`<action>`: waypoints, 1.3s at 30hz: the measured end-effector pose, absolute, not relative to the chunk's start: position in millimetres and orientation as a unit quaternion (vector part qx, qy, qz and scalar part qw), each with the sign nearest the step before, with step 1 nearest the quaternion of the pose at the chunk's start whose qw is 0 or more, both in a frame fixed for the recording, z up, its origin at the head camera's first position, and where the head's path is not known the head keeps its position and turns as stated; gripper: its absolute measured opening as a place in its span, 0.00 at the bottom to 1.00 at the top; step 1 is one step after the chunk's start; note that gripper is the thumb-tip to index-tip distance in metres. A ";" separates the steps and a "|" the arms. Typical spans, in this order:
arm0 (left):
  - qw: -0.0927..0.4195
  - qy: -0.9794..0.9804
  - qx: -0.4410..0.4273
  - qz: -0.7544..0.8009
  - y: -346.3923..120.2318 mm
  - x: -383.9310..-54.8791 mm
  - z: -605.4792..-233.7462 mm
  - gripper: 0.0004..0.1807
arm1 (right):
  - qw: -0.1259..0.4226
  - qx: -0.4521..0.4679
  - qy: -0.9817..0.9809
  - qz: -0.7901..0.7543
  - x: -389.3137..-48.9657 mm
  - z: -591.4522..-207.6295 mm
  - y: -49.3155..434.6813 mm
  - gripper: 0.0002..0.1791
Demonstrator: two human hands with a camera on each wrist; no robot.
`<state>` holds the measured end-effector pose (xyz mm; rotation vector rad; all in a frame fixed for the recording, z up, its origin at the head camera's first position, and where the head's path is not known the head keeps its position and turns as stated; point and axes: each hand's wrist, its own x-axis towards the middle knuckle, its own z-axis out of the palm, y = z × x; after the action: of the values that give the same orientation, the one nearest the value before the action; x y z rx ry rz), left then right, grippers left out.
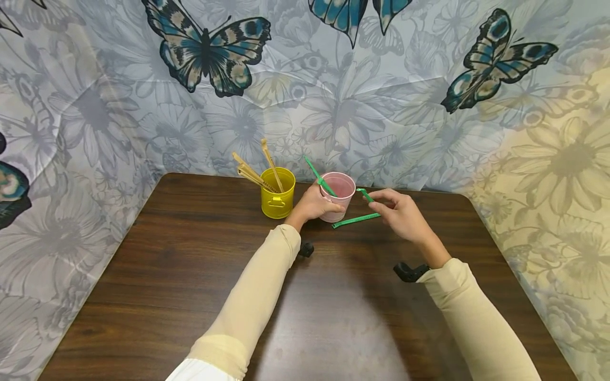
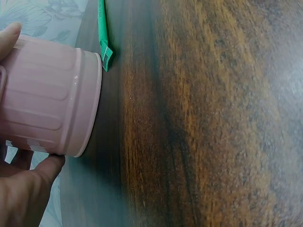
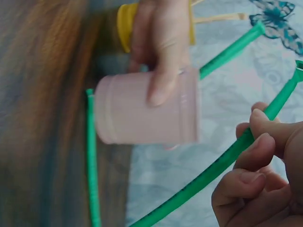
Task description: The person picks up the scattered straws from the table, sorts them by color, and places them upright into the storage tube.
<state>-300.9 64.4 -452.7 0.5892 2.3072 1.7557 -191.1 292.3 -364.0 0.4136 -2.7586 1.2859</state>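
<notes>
My left hand (image 1: 313, 203) grips a small pink bucket (image 1: 337, 209) by its side, thumb across the front in the head view. The bucket stands upright at the table's back, and a slim green stick (image 1: 314, 172) leans out of it. To its right, my right hand (image 1: 400, 216) pinches a second green stick (image 3: 208, 172) between thumb and fingers; dark print runs along it. A third green stick (image 1: 355, 220) lies on the table before the bucket, its right end hidden by the right hand in the head view. The bucket's inside is partly hidden.
A yellow bucket (image 1: 277, 203) with several tan sticks (image 1: 254, 173) leaning in it stands just left of the left hand. The dark wooden table (image 1: 190, 296) ends behind the buckets at a butterfly-printed cloth (image 1: 286, 127). Black wrist cameras (image 1: 410, 272) sit below both hands.
</notes>
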 end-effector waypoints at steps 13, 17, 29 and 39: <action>0.097 0.769 0.198 0.600 64.2 -302.7 -454.4 0.52 | 0.112 0.152 -0.874 0.448 -207.6 -302.4 258.2 0.12; 0.095 0.776 0.202 0.590 63.7 -303.3 -453.7 0.51 | 0.136 0.162 -0.858 0.468 -215.5 -291.0 245.4 0.10; 0.096 0.786 0.208 0.574 61.9 -303.5 -452.0 0.50 | 0.141 0.157 -0.848 0.486 -245.0 -299.1 223.5 0.09; 0.092 0.771 0.219 0.590 61.4 -301.3 -450.9 0.50 | 0.120 0.131 -0.890 0.420 -269.2 -326.0 215.6 0.12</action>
<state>-301.3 61.4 -450.9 0.6492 2.2903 1.7530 -269.2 215.6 -326.0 0.3819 -2.6007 1.2266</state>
